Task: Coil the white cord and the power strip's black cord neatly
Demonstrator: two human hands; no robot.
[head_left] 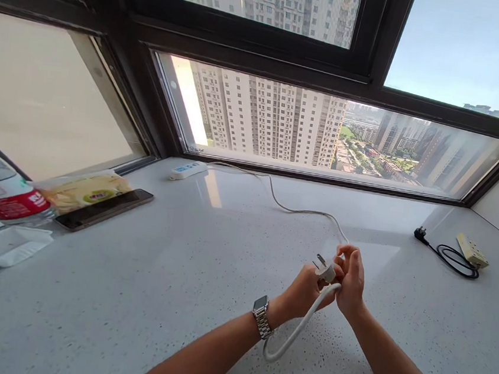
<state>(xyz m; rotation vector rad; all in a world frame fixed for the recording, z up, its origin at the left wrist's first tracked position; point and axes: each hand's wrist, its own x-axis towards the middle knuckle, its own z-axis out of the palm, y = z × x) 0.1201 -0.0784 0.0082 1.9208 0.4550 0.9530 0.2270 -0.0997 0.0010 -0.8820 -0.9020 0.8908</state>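
Snugly, my left hand (305, 293) curls closed around the white plug (326, 270), prongs pointing up, while my right hand (352, 287), fingers bent in, grips the white cord (305, 320) just beside it. The cord loops below my left wrist, and past my fingers it trails over the counter (199, 277) to a white power strip (189, 170) near the window (274, 118). Rightward lie a black plug (421, 233) and a cream power strip (472, 251); far left, a phone (104, 210) and a bottle (20, 203).
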